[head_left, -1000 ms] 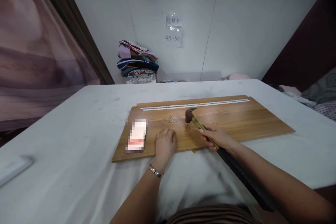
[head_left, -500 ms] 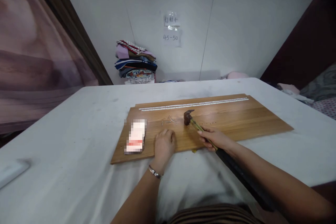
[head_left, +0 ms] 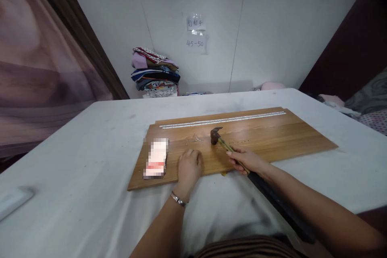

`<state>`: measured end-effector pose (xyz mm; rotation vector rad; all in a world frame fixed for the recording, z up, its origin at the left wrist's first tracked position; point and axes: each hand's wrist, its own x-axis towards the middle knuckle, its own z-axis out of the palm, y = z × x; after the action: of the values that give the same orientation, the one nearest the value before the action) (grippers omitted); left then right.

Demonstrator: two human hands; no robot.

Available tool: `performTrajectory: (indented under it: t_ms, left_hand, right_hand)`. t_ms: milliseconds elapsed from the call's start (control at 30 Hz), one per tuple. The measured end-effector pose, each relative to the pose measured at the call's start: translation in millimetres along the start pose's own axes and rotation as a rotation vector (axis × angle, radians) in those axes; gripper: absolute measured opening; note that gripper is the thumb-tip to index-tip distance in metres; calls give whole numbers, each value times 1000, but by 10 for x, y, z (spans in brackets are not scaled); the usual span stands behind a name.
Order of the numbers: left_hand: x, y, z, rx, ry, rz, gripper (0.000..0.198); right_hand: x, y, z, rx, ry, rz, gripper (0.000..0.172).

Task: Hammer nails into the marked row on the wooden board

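My right hand (head_left: 244,160) is wrapped round the handle of a claw hammer (head_left: 223,143), well up from its black grip. The brown hammer head is over the middle of the wooden board (head_left: 281,133); whether it touches the wood I cannot tell. Beside it, my left hand (head_left: 189,165) rests on the board near the front edge, its fingers curled in. Anything inside those fingers is hidden. Several loose nails (head_left: 195,138) lie on the board just beyond my left hand. A row of small dark spots marks the wood to the right of the hammer head.
A phone (head_left: 156,158) with a blurred screen lies on the board's left part. Two white measuring strips (head_left: 222,120) run along the far side. White cloth covers the table (head_left: 99,141). Folded clothes (head_left: 155,72) are stacked by the wall, below paper notes (head_left: 196,34).
The whole view has shifted very slightly. Both hands and the hammer keep nearly the same place over the board.
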<state>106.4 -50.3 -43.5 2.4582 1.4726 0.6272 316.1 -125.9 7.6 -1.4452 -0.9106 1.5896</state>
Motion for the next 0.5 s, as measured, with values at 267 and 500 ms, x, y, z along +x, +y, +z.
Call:
performTrajectory:
  t_ms: [267,500]
  left_hand:
    - [-1,13,-20,2,-5,-15,20]
    - [2,-3,-2,-6,2,-6,20]
  right_hand:
    - [-11,-37,-49,4,8,-7,39]
    - [-22,-41,-24,-5,19,9,42]
